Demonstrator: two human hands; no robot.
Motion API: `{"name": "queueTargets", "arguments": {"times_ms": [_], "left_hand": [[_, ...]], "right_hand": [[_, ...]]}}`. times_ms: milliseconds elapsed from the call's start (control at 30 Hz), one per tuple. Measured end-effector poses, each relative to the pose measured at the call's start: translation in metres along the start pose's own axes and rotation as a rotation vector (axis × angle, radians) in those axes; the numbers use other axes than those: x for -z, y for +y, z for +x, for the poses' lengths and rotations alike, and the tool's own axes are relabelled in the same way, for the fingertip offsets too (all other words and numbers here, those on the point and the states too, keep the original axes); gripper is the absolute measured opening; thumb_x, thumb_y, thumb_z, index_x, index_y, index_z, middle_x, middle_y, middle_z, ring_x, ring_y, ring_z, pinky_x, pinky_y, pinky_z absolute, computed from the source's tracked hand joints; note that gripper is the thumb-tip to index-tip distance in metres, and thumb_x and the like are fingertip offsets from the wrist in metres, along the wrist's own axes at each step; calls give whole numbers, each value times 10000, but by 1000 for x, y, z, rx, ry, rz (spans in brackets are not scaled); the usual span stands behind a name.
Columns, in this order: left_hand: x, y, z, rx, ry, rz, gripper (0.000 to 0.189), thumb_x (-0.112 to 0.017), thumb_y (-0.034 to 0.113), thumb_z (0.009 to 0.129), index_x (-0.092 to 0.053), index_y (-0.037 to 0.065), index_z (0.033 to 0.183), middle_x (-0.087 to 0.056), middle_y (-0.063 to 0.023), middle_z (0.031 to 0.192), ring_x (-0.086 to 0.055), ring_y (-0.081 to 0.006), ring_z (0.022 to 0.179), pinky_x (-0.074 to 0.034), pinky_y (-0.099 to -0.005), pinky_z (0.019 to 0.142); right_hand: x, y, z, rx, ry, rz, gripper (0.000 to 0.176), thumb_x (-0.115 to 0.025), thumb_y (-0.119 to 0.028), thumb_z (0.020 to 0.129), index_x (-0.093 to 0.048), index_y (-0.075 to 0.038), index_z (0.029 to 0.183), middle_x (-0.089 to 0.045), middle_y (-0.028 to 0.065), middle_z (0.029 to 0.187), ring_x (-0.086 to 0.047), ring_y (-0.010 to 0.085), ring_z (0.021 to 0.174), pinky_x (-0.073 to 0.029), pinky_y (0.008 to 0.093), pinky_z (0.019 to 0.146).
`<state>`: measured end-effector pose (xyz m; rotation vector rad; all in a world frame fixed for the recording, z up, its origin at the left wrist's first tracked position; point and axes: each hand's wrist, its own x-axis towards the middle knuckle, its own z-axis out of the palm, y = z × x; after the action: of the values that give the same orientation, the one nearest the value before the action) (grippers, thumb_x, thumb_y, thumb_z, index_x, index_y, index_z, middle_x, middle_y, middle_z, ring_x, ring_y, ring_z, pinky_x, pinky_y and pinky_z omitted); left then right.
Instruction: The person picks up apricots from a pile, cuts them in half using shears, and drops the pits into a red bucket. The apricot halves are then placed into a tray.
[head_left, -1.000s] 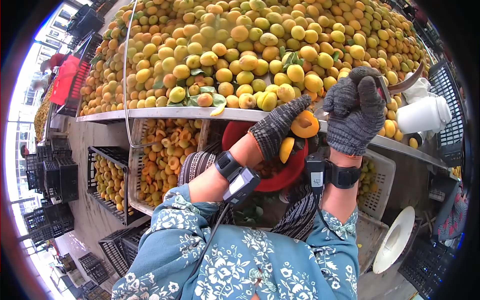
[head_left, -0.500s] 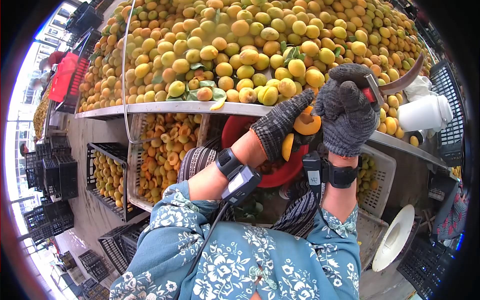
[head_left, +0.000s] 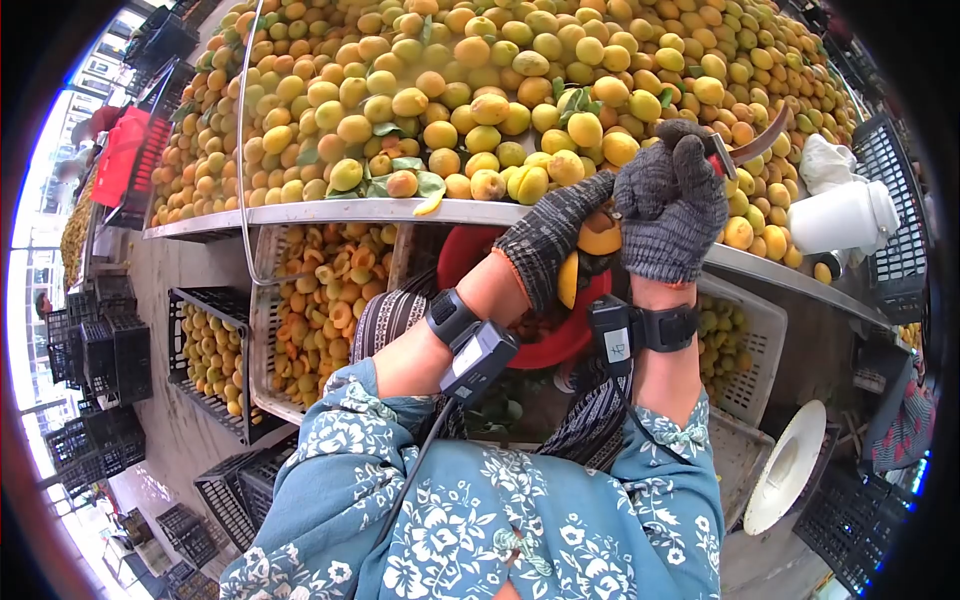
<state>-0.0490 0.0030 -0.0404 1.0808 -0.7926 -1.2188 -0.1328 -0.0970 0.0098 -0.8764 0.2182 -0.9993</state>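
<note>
My left hand, in a dark knitted glove, is closed around a cut apricot with its orange flesh showing. A yellow-orange apricot piece hangs below those fingers. My right hand, gloved too, grips the red handle of a knife with a curved blade that points up and right, away from the fruit. Its lower fingers are against the apricot's right side; whether they grip it is hidden. Beneath both hands is a red basin, its contents mostly hidden.
Whole apricots are heaped on a metal-edged table. Below it, a crate holds apricot halves; another pale crate stands at right. A white container sits on the table's right side. A pale hat lies lower right.
My right hand and the knife have shifted left, closer to my left hand. The cut apricot is now more covered by the right glove. The whole view has moved slightly.
</note>
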Motion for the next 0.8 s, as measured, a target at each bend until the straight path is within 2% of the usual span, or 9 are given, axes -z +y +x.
{"name": "queueTargets", "arguments": {"times_ms": [67,200,233,267,400,467,533,733,800], "left_hand": [[17,-32,4,-80,-15,384,502,-521,-51,820,-425,20,1308,-556,-88,1195,-525,-133,1071,-442,-259,917],[17,-34,8,70,-40,77,619,-572,-82,751,-386,26,1332,-516,-109,1238,-513,-172,1105,-434,-276,947],[3,-16,6,177,80,-194,286,-569,127,829,-470,78,1093,-540,-45,955,-529,-134,820,-427,-239,688],[-8,-1,4,282,201,-466,213,-566,335,908,-553,129,854,-564,19,672,-545,-95,534,-420,-201,429],[-15,10,3,423,177,-693,224,-581,353,898,-554,138,844,-562,16,660,-541,-97,512,-415,-210,414],[-11,-19,16,221,357,-455,264,-586,386,890,-554,136,814,-557,8,636,-526,-104,477,-405,-218,394],[-7,-23,22,156,367,-368,275,-583,394,891,-559,130,815,-559,3,635,-527,-111,478,-408,-222,396],[16,-13,20,-5,298,-139,364,-583,466,871,-573,104,841,-583,-10,719,-576,-131,597,-474,-243,497],[12,2,17,97,310,-290,367,-430,268,977,-521,2,1215,-617,-94,1058,-583,-152,956,-468,-265,812]], "right_hand": [[10,6,3,-92,45,183,270,-601,-270,880,-597,-15,969,-324,-50,525,-268,75,421,-264,250,398],[20,11,4,-162,83,269,269,-597,-274,881,-596,-20,972,-312,-60,536,-255,73,427,-257,245,415],[22,12,4,-162,84,269,269,-597,-274,881,-596,-20,972,-312,-60,536,-255,73,427,-257,245,415],[23,13,5,-168,86,299,268,-599,-275,879,-594,-22,966,-310,-62,538,-252,72,428,-256,243,419],[29,17,8,-188,92,385,258,-603,-268,877,-582,-22,951,-304,-66,539,-243,67,433,-251,241,428],[27,12,9,-142,131,368,226,-619,-247,865,-580,-31,917,-323,-56,519,-268,75,420,-273,249,420],[23,3,9,-101,165,353,197,-634,-225,853,-578,-39,883,-342,-46,500,-293,83,407,-294,257,413],[2,-26,-10,-65,-32,-634,108,-655,-106,805,-634,-31,880,-581,-11,657,-541,103,567,-449,256,519],[3,-13,-17,-78,-283,-884,163,-658,-104,776,-636,-50,928,-642,49,731,-610,185,625,-492,290,589]]}}
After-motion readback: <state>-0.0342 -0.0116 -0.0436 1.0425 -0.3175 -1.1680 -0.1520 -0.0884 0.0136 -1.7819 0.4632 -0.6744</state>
